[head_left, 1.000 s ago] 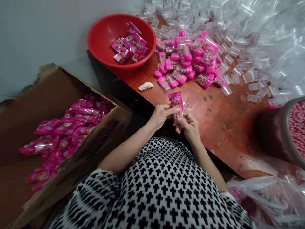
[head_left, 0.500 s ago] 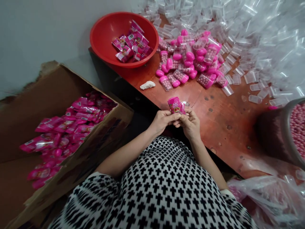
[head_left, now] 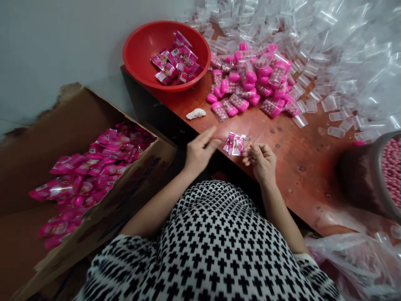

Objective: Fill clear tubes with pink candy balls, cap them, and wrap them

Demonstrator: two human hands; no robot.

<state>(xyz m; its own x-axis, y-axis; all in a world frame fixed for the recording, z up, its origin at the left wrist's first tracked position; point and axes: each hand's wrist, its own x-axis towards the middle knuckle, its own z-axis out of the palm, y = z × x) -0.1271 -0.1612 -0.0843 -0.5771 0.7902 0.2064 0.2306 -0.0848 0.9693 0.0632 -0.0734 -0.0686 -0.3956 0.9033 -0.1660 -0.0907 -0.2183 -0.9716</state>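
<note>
Two flat pink sachets, partly overlapping, lie near the table's front edge between my hands. My left hand is to their left, smeared by motion, with its fingers stretched out and apart and nothing seen in them. Close to the right side of the sachets, my right hand has its fingers curled in and the thumb against them. Whether anything is between those fingers is hidden. Beyond the sachets lies a heap of small clear tubes with pink caps, filled with pink balls.
A red bowl holds several pink packets. At left, a cardboard box contains filled pink packets. A white lump lies by the table edge. Empty clear tubes cover the back right; a tub of pink balls stands right.
The pink packet that both hands held together is no longer in view between them. My hands have moved apart, left hand leftward, right hand rightward, and the flat sachets now show on the table.
</note>
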